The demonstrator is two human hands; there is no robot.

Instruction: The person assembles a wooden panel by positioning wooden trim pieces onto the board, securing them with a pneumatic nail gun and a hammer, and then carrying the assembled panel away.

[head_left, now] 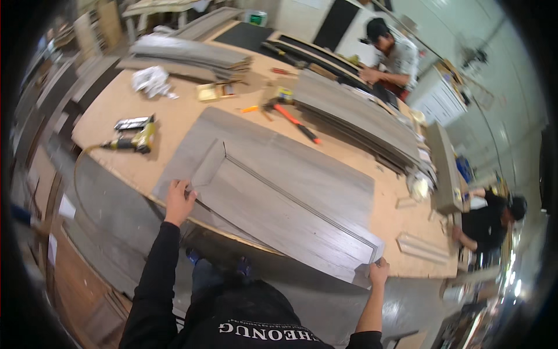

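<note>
A long grey wood-grain door panel (290, 218) with a grooved frame line lies across the near side of the workbench, its front edge overhanging. My left hand (181, 202) is closed on its left corner, thumb on top. At the far right corner my right hand (379, 271) pinches the panel's edge. Beneath it rests a larger flat grey board (256, 136). Beyond the boards are a claw hammer (293, 121) with a red-orange handle and a tape measure (284, 95). To the left lies a yellow-green nail gun (135, 135) with its hose attached.
Stacked grey planks (354, 119) and more boards (186, 55) sit on the workbench (174, 110). Crumpled white plastic (152, 81) lies at left. One co-worker (392, 58) works across the bench, another (488, 224) at the right. Narrow strips (423, 249) lie near the right edge.
</note>
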